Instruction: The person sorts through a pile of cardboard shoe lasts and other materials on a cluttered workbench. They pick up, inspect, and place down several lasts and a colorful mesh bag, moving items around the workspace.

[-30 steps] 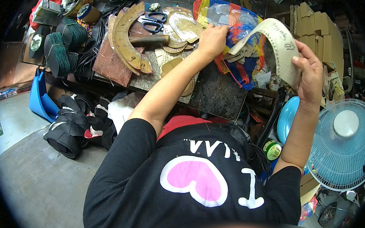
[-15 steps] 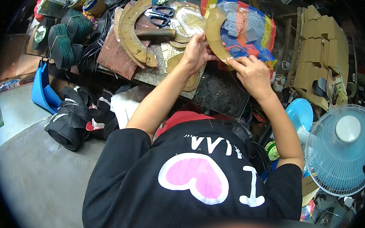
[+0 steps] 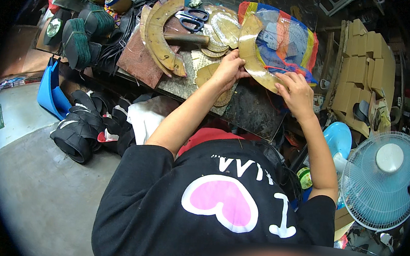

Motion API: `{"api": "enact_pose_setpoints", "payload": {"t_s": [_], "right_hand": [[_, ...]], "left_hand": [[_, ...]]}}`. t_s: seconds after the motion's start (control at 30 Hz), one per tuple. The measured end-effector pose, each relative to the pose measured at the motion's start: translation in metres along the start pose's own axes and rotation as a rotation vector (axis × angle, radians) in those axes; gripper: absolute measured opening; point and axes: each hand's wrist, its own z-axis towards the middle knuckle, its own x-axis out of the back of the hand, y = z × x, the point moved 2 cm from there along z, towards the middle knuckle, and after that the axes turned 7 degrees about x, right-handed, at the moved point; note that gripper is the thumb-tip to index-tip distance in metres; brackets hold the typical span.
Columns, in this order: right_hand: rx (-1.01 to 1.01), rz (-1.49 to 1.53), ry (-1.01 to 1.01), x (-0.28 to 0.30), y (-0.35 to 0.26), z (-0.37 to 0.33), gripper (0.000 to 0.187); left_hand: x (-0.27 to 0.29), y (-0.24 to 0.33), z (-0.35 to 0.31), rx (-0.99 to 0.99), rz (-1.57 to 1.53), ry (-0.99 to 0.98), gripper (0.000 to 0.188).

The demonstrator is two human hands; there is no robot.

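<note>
A curved, crescent-shaped amber template [image 3: 252, 48] is held up over the front edge of the workbench. My left hand [image 3: 230, 71] grips its inner left side, the fingers partly behind it. At its lower right end my right hand [image 3: 297, 92] pinches the tip between thumb and fingers. Behind the template lies a mesh bag [image 3: 291, 46] in blue, red and yellow, with clear plastic pieces on it. More curved templates [image 3: 157, 34] rest on a reddish board [image 3: 136, 59] to the left. Dark-handled scissors [image 3: 192, 20] lie beside them, above a hammer-like wooden handle [image 3: 187, 38].
Green cord is wound on dark forms [image 3: 80, 43] at the far left of the bench. A blue plastic dustpan-like piece [image 3: 53, 91] and black strap rolls [image 3: 78, 133] sit below. On the right stand stacked cardboard boxes [image 3: 364, 63] and a fan [image 3: 379, 180].
The template has turned between my hands, its lower end swinging farther right and down. My right hand has moved slightly down with it. The whole view has shifted a little.
</note>
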Motion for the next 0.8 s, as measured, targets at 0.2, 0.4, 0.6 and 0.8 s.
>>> {"api": "enact_pose_setpoints", "payload": {"t_s": [0.2,0.4,0.6,0.8], "right_hand": [[-0.105,0.290,0.027,-0.009,0.021,-0.006,0.027],[-0.359,0.430,-0.502,-0.018,0.034,-0.011,0.033],[-0.254,-0.007,-0.598,-0.010,0.039,-0.020,0.026],[-0.340,0.006,-0.465,-0.024,0.060,-0.025,0.040]], "left_hand": [[0.002,0.004,-0.001,-0.065,0.056,0.025,0.040],[0.014,0.043,-0.022,-0.291,0.240,0.135,0.039],[0.073,0.126,-0.048,-0.723,0.404,0.356,0.043],[0.087,0.148,-0.073,-0.721,1.751,1.225,0.056]]}}
